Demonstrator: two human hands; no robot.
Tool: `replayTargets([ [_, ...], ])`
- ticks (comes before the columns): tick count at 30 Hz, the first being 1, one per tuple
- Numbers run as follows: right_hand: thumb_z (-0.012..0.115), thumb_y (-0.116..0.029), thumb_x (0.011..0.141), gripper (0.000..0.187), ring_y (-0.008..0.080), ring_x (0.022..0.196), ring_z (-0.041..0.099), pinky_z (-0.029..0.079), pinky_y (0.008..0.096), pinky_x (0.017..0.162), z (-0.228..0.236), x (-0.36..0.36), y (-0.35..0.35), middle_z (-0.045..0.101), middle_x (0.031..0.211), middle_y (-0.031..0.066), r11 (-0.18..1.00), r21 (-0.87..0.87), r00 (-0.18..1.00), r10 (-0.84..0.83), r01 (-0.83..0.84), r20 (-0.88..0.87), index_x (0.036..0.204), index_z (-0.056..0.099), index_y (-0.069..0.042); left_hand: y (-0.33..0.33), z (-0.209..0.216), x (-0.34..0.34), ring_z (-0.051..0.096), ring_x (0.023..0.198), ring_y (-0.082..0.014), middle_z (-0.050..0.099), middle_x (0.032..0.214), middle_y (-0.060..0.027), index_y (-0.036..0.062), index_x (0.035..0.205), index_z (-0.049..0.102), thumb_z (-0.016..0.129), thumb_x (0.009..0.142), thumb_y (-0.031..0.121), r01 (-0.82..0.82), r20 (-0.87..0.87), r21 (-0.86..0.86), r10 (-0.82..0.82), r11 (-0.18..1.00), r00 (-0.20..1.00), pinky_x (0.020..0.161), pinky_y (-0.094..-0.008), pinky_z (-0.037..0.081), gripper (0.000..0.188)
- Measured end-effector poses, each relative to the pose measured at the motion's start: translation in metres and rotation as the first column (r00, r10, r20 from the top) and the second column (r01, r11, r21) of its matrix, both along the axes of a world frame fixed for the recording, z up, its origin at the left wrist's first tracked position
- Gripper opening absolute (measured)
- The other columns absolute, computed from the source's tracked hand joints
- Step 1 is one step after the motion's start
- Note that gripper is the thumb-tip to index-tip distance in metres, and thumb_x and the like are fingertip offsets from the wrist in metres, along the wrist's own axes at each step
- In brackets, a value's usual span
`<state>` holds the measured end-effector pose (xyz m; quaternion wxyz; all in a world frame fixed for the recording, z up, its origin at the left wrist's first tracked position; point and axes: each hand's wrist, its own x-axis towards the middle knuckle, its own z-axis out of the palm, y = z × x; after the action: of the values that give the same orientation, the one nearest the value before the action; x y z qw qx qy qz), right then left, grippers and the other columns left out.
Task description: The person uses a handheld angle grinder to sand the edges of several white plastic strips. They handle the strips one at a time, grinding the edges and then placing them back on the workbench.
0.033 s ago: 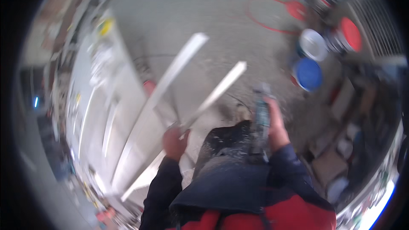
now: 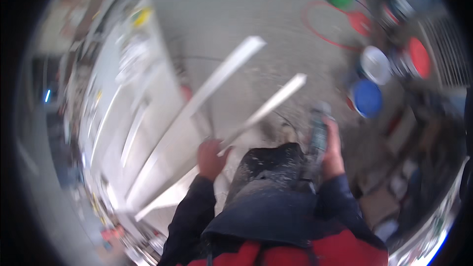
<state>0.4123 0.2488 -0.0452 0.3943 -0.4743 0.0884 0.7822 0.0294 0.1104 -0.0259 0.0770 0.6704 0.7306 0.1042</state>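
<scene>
Floor (image 2: 207, 15) and pale worktop (image 2: 160, 76) both sit further right in your view than a moment ago; your head seems to have swung slightly left. No change visible in either grip, so I'd judge the work itself hasn't advanced. Blur throughout.

Longer white strip (image 2: 209, 90): on your left, slanting from near-left to far-right, its far end past the worktop's edge.

Shorter white strip (image 2: 271, 103): just right of the longer one, roughly parallel. Long axis runs the same diagonal; far end points ahead and right, over the floor.

Tool (image 2: 318, 135), green and grey: in front of your right side, long axis nearly straight away from you, front end leaning slightly right. Type unclear.

Your hands: left (image 2: 211, 160) curled narrow at the shorter strip, exact finger closure unclear; right (image 2: 334, 140) wrapped around the tool.
</scene>
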Motion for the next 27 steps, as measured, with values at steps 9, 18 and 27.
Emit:
replayTargets([
  [9,0.064,-0.037,0.101,0.048,0.02,0.096,0.065,0.055,0.0353,0.082,0.012,0.032,-0.032,0.065,0.115,0.0082,0.745,0.476,0.655,-0.069,-0.468,0.752,0.137,0.057,-0.006,-0.202,0.019,-0.104,0.058,0.116,-0.0375,0.061,0.12,-0.0217,-0.0101,0.131,0.056,0.088,0.089,0.037,-0.956,0.268,0.27,0.962,-0.117,-0.042,0.098,-0.0458,0.049,0.071],
  [18,0.06,-0.041,0.103,0.05,0.0244,0.101,0.065,0.057,0.0409,0.084,0.01,0.005,-0.02,0.063,0.123,0.01,0.671,0.559,0.675,-0.116,-0.488,0.728,0.141,0.055,-0.009,-0.238,-0.02,-0.194,0.069,0.062,-0.0345,0.071,0.097,-0.0215,-0.0061,0.114,0.066,0.083,0.091,0.032,-0.739,0.7,-0.526,0.28,-0.421,-0.657,0.053,-0.0496,0.057,0.048],
  [27,0.057,-0.045,0.106,0.052,0.0288,0.106,0.065,0.06,0.0466,0.087,0.009,0.019,-0.033,0.061,0.13,0.0118,0.677,0.586,0.688,-0.16,-0.445,0.708,0.146,0.054,-0.012,-0.25,-0.03,-0.205,0.076,0.086,-0.0434,0.072,0.111,-0.0254,-0.0053,0.126,0.063,0.065,0.097,0.011,-0.72,0.713,-0.55,0.211,-0.423,-0.669,0.06,-0.0591,0.062,0.034],
])
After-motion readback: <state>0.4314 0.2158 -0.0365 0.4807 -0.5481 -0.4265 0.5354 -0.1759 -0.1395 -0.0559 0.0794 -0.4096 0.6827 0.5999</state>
